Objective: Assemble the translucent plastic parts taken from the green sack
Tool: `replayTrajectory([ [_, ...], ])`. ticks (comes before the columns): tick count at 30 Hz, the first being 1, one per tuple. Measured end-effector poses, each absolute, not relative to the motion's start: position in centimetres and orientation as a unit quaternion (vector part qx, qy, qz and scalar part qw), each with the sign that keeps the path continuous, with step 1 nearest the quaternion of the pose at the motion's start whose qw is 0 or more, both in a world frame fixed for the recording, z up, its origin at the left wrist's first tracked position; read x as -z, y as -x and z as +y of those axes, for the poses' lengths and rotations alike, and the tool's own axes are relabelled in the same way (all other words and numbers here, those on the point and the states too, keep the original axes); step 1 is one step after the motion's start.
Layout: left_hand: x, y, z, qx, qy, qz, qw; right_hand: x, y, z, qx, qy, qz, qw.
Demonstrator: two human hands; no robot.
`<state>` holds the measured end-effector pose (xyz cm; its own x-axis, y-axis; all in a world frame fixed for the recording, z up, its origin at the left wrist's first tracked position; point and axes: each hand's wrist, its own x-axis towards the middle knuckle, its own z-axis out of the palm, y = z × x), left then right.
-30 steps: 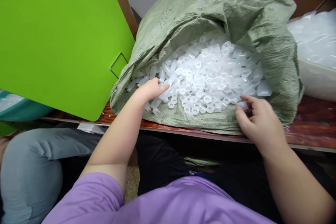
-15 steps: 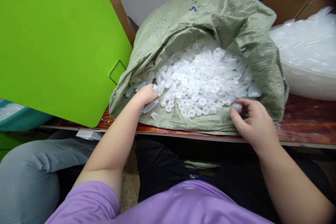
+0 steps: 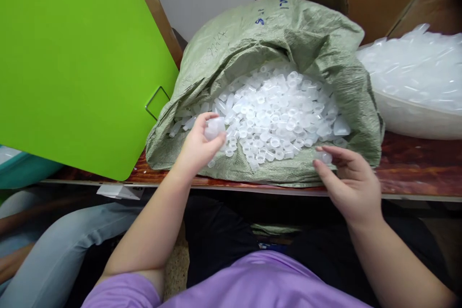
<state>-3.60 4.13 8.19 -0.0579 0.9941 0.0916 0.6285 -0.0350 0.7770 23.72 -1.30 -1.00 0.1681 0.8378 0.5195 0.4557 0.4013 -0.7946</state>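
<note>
A grey-green woven sack [image 3: 252,43] lies on its side on the dark wooden table [image 3: 426,168], its mouth folded open toward the person and full of small translucent white plastic caps [image 3: 277,110]. The left hand [image 3: 200,144] is curled around one cap [image 3: 215,127], gripping it between thumb and fingers just above the near left part of the heap. The right hand [image 3: 352,183] pinches another small cap [image 3: 324,157] between thumb and forefinger at the sack's front edge, on the right. Blue marker writing shows near the top of the sack, and fainter dark scribbles lie on its left flank; neither can be read. A bright green board [image 3: 72,57] with a wire clip leans at the left, beside the sack. A clear plastic bag [image 3: 415,82] of pale parts sits on the right. A second person's grey trouser leg [image 3: 61,250] shows at lower left.
</note>
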Motion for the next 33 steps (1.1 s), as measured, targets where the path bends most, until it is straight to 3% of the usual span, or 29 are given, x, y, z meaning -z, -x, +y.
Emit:
replayTrajectory([
  [4, -6.9, -0.1, -1.4, -0.437, -0.503, 0.478, 0.572, 0.0, -20.8, -4.5, -0.288, 0.422, -0.64, 0.574],
  [8, -4.4, -2.2, -4.2, -0.454, -0.334, 0.438, 0.7, -0.7, -20.0, -6.0, -0.243, 0.358, -0.732, 0.525],
  [17, 0.7, -2.0, -7.1, -0.346, -0.165, 0.507, 0.772, 2.8, -22.7, -7.9, -0.179, 0.25, -0.897, 0.317],
  [20, 2.3, -2.2, -7.4, -0.33, -0.142, 0.535, 0.765, 4.4, -22.1, -8.2, -0.241, 0.365, -0.849, 0.296],
  [24, 3.9, -2.8, -7.2, -0.364, -0.156, 0.546, 0.738, 6.0, -21.2, -8.5, -0.347, 0.525, -0.755, 0.185],
  [29, 5.1, -3.2, -6.9, -0.371, -0.145, 0.557, 0.729, 7.9, -21.3, -9.1, -0.262, 0.525, -0.761, 0.275],
  [33, 5.6, -3.4, -6.7, -0.364, -0.139, 0.556, 0.734, 9.0, -21.3, -9.5, -0.345, 0.551, -0.719, 0.247],
])
